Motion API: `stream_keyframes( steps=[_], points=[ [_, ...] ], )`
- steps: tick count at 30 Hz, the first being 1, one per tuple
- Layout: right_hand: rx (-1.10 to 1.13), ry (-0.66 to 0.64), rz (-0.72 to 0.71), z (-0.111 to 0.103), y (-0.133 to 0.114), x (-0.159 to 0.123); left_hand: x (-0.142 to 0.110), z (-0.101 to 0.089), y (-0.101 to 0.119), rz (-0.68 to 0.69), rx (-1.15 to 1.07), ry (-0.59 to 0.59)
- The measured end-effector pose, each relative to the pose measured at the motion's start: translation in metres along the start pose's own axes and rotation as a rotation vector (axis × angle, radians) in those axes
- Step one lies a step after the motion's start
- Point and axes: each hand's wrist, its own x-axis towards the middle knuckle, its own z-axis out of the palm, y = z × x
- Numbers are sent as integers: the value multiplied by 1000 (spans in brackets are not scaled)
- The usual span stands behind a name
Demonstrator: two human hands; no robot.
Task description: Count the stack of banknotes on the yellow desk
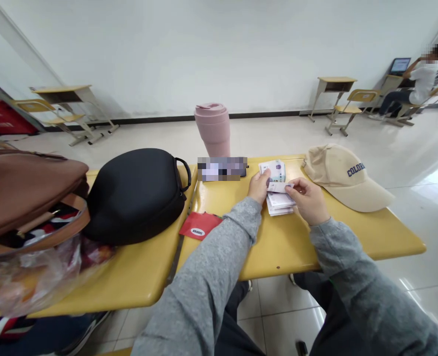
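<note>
Between the hands (259, 188) (311, 202) (both gripping) are printed slips (280, 199).

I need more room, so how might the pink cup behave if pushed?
The pink cup may tip, being tall and narrowing downward. It's probably stiff, since its sides look smooth and undented. With the lid hiding its contents, weight is uncertain.

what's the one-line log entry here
left hand: holding white printed paper cards | right hand: pinching one card | nearby: beige fabric brimmed cap
</note>
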Motion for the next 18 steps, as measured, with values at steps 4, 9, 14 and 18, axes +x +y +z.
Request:
stream_keyframes(
  steps=[4,9,14,18],
  points=[
    [-226,74,7,-5,8,3,0,1,2,5,-20,7],
    [-309,22,-111,-6,9,9,2,1,2,10,-53,-10],
    [-434,21,-279,-3,12,19,3,-1,1,4,-55,-42],
    [-442,-17,-288,-7,6,20,1,0,1,13,-36,-26]
  ],
)
